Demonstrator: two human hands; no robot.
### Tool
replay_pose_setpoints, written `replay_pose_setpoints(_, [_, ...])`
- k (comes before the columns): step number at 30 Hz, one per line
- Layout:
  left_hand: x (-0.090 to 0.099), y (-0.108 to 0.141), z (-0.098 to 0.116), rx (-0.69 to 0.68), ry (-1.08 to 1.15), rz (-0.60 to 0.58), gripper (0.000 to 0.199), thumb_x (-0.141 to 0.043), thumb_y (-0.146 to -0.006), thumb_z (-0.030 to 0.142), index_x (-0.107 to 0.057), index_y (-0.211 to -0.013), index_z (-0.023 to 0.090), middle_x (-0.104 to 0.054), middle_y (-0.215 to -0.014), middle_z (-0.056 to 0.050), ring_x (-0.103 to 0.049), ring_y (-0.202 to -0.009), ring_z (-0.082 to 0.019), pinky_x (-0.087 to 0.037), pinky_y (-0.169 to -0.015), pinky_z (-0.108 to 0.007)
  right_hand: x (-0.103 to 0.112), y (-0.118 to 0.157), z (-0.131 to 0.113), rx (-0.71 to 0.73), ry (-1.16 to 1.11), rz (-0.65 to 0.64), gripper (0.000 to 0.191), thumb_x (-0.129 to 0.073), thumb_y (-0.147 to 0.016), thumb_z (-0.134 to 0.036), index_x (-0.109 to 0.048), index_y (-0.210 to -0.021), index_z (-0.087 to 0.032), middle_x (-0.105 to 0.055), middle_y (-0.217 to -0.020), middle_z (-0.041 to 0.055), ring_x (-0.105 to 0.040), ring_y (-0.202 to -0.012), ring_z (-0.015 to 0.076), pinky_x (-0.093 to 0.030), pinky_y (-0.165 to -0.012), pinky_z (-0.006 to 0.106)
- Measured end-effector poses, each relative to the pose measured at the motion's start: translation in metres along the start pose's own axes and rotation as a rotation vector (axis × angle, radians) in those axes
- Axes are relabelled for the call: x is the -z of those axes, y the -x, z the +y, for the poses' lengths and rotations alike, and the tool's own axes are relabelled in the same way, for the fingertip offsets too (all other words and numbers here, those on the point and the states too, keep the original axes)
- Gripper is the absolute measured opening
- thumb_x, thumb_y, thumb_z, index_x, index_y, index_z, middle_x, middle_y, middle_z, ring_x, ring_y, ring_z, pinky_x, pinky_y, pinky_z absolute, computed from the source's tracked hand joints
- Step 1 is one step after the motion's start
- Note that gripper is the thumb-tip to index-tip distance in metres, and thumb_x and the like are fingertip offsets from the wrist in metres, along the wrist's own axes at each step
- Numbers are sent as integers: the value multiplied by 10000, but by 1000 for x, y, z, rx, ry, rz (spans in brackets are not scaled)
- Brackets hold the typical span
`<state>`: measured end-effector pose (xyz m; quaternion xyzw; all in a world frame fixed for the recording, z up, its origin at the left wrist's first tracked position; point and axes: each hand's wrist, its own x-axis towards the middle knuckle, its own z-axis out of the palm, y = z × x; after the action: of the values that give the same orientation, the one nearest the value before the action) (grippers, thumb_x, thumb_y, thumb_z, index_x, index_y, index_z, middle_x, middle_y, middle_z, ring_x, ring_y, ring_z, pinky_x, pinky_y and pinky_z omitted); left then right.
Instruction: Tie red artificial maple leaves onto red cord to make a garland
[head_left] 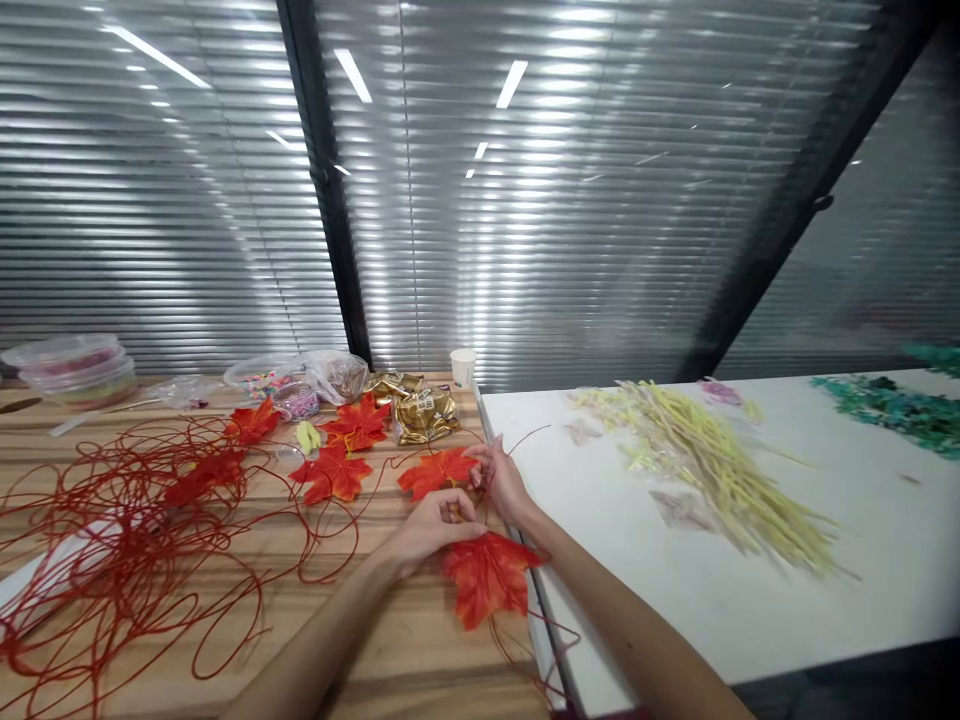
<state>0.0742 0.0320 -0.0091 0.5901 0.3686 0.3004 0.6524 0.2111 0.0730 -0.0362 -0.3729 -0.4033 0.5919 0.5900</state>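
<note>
An artificial red maple leaf (491,578) hangs below my left hand (435,525), whose thumb and fingers are pinched together at its stem end. Just beyond, my right hand (501,482) has its fingers curled in, with a thin red cord (531,437) passing by the fingertips. Whether the cord is gripped there is too small to make out for certain. A second red maple leaf (437,472) lies beside the right fingertips, along the cord. More red cord trails down from the near leaf over the table edge.
A large tangle of red cord (135,560) covers the left of the wooden table. Further leaves (335,472), gold packets (425,412) and a paper cup (463,368) stand behind. Yellow strips (712,470) and green pieces (892,405) lie on the white table at right.
</note>
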Motion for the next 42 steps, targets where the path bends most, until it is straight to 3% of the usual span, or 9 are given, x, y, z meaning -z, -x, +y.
replay_pose_setpoints(14, [4, 0, -2, 56, -71, -93, 277, -705, -576, 353, -680, -710, 112, -627, -697, -50, -512, -628, -114, -371, -598, -226, 4, -3, 6, 29, 16, 6, 620, -306, -710, -714, -606, -730, -171, -464, -486, -21, -396, -409, 85, -369, -460, 232])
replay_pose_setpoints(24, [3, 1, 0, 42, -188, -184, 320, -641, -637, 415, -645, -733, 110, -555, -651, -13, -427, -566, -83, -316, -523, -203, 6, -4, 8, 11, 38, 15, 629, -315, -697, -722, -609, -743, -168, -595, -656, 38, -520, -552, 123, -401, -507, 229])
replay_pose_setpoints(33, [3, 0, 1, -9, -169, -157, 313, -543, -726, 440, -500, -704, 131, -381, -591, 50, -306, -533, -63, -242, -499, -186, 4, -4, 5, -4, -30, -42, 555, -390, -702, -683, -613, -763, -178, -579, -591, 12, -463, -460, 101, -388, -481, 241])
replay_pose_setpoints(38, [4, -3, -5, -86, -342, -127, 284, -445, -792, 428, -453, -724, 152, -347, -618, 48, -308, -563, -80, -262, -515, -190, 5, -4, 7, 7, 3, -49, 489, -443, -717, -626, -609, -812, -177, -429, -424, -50, -397, -411, 89, -351, -464, 225])
replay_pose_setpoints(42, [-3, 2, -2, -183, -551, -130, 238, -361, -842, 365, -444, -750, 162, -403, -678, 31, -365, -639, -96, -311, -591, -203, 6, -4, 8, 13, 28, -31, 444, -455, -735, -590, -597, -820, -177, -484, -499, -32, -416, -445, 92, -350, -474, 226])
